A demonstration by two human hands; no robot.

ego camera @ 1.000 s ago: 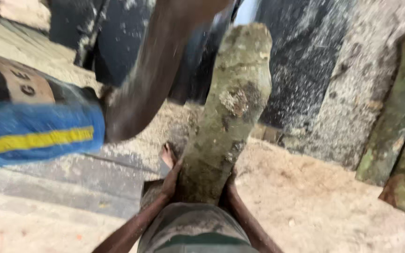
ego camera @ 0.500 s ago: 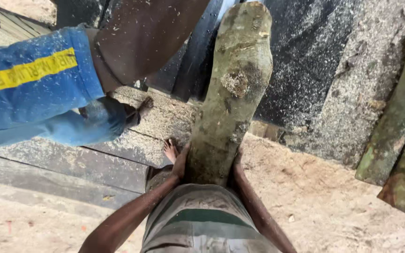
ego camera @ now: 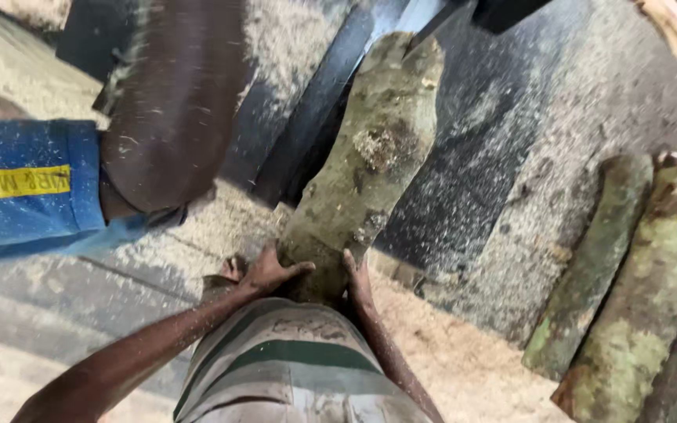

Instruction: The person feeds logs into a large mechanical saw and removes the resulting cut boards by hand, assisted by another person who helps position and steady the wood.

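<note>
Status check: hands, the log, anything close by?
Left hand and right hand both gripping the mossy log at its near end. Another person's arm close on the left. Spare logs lying right.

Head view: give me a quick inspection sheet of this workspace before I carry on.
Surface: sawdust-covered bench, dark where bare.
Job's things: mossy log, lying lengthwise away from the wearer.
Clutter: more logs stacked at right; sawdust heaps.
Hands: left hand and right hand grip the log's near end, one on each side.
Cables: nothing seen.
Surroundings: a co-worker's arm in a blue sleeve at left.
</note>
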